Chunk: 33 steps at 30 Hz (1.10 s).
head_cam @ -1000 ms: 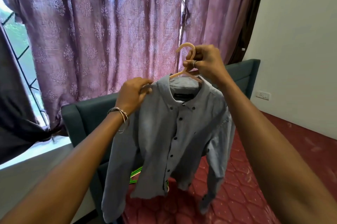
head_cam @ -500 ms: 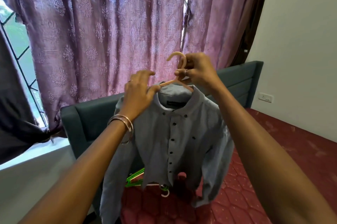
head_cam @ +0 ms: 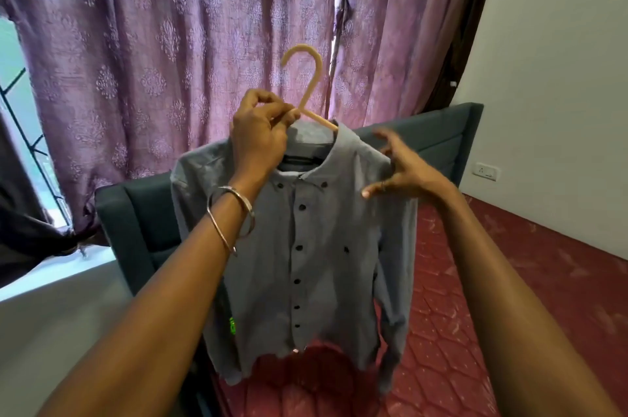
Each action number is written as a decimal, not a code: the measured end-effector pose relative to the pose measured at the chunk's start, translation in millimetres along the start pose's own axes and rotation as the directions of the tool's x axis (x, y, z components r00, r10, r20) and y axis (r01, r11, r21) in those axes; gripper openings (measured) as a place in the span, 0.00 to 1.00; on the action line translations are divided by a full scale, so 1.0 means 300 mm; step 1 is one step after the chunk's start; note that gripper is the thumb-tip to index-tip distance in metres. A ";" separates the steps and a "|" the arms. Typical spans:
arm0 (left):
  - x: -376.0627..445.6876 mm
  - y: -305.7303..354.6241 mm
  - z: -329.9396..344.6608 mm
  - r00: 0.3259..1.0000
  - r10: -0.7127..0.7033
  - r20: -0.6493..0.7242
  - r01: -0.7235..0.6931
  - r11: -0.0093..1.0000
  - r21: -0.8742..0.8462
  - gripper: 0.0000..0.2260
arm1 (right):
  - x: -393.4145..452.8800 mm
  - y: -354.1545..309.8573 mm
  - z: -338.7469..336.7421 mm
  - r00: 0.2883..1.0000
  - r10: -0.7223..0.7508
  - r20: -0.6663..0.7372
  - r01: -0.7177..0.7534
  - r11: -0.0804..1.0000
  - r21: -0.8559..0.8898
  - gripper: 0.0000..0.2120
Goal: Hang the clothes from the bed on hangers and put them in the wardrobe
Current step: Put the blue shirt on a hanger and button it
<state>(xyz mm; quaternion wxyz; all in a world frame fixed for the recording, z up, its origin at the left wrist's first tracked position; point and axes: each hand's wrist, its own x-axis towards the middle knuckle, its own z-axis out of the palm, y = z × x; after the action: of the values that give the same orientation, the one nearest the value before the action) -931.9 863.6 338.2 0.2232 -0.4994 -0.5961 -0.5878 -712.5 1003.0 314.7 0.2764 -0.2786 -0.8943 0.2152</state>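
Beige hanger (head_cam: 307, 87) now in left hand (head_cam: 260, 134)

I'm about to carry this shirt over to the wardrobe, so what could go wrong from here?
1. Only the left hand pinches the hanger, at its neck; that small grip could let it tip.
2. The right hand is open beside the shirt collar, so the right shoulder may not be seated and could slide off.
3. The sleeves hang low over the bed and might snag.
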 end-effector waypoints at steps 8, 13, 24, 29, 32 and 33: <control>-0.045 -0.067 -0.036 0.997 0.037 -0.074 -0.030 0.995 0.093 0.09 | -0.007 0.213 -0.044 0.998 0.052 -0.017 -0.055 0.973 -0.224 0.10; -0.079 -0.100 -0.051 0.997 -0.045 -0.061 0.050 0.996 0.079 0.09 | -0.008 0.126 -0.001 0.928 -0.044 -0.369 0.006 0.994 -0.106 0.09; -0.153 -0.026 -0.046 0.998 0.046 0.031 -0.046 0.999 0.013 0.09 | 0.068 -0.393 0.104 0.991 -0.065 -0.117 0.127 0.730 0.671 0.09; -0.166 -0.045 -0.119 0.984 -0.027 0.179 0.021 0.999 0.034 0.27 | 0.046 -0.372 0.123 0.993 -0.031 -0.118 0.107 0.679 0.726 0.05; -0.196 -0.105 -0.187 0.958 -0.083 0.273 0.006 0.962 0.272 0.26 | 0.040 -0.363 0.112 0.978 0.007 -0.210 0.149 0.683 0.715 0.05; -0.211 -0.130 -0.212 0.959 -0.086 0.268 -0.013 0.937 0.349 0.24 | 0.041 -0.359 0.102 0.971 0.012 -0.238 0.166 0.681 0.713 0.05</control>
<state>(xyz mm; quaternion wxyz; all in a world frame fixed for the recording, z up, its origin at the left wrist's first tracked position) -960.2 791.4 279.1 0.2102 -0.5188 -0.7250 -0.4012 -780.6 922.5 354.1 0.4716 -0.1300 -0.7090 0.5081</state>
